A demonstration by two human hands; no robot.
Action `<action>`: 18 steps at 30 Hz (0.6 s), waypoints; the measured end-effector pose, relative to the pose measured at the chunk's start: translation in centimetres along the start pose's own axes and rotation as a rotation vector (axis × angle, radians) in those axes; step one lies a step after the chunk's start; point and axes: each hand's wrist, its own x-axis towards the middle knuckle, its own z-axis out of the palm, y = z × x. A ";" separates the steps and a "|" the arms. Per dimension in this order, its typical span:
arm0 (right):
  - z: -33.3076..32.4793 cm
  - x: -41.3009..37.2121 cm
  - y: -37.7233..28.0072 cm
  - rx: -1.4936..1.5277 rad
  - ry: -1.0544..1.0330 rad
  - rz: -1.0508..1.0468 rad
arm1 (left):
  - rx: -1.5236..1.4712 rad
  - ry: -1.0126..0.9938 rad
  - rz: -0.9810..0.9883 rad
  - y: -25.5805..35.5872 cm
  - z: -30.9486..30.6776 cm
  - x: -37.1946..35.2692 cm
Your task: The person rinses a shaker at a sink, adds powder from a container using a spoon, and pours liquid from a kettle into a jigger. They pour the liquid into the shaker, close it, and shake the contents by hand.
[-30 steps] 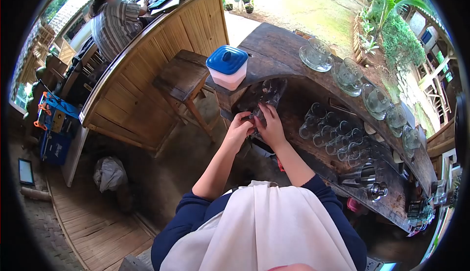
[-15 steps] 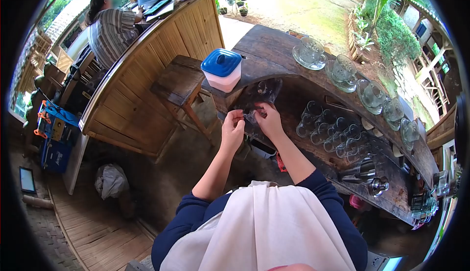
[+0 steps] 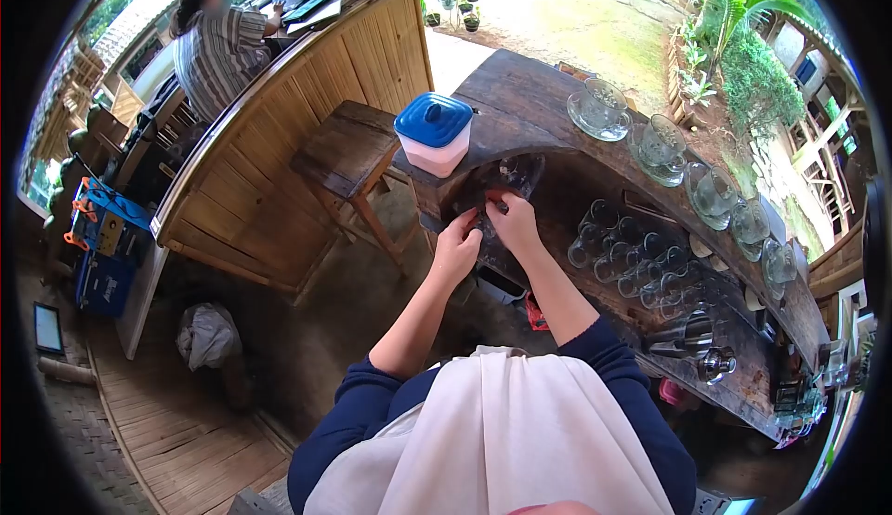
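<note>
Fingers, left hand (image 3: pixel 458 239): thumb and fingertips drawn together, apparently clamped on a near edge of the plastic; exact contact dim.
Fingers, right hand (image 3: pixel 514 222): bent and bunched, thumb to forefinger, apparently clamped on the same plastic; hands nearly touching.
Clear, glossy, crinkled plastic film (image 3: pixel 522 171): at and just beyond the fingertips, towards twelve to one o'clock, over the dark wooden shelf; whether bag or loose sheet, cannot tell; contents, if any, unclear.
Handling, judged: very light, limp, slippery; likely to cling, crease and tear if tugged hard; folds apt to slide over each other.
Hold, judged: dry fingertip pinch on a doubled edge, one hand each side, close together; middle left slack.
Square pale tub with blue lid (image 3: pixel 434 134): eleven o'clock of the hands, upright on the counter corner.
Clear glass mugs (image 3: pixel 624 257): rows at three to four o'clock; fragile, well apart from the fingers.
Clear glass cups with saucers (image 3: pixel 600 111): counter top, two o'clock onward; breakable.
</note>
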 end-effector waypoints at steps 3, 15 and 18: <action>-0.2 0.3 -0.2 -0.036 -0.020 -0.026 | 0.065 0.010 0.019 -0.2 0.1 0.3; -2.7 -0.5 -3.0 -0.018 -0.043 -0.117 | 0.089 0.070 0.017 0.5 -0.6 -0.1; -4.3 -1.2 -5.2 0.003 0.002 -0.180 | 0.061 0.080 0.094 1.7 -0.3 -0.5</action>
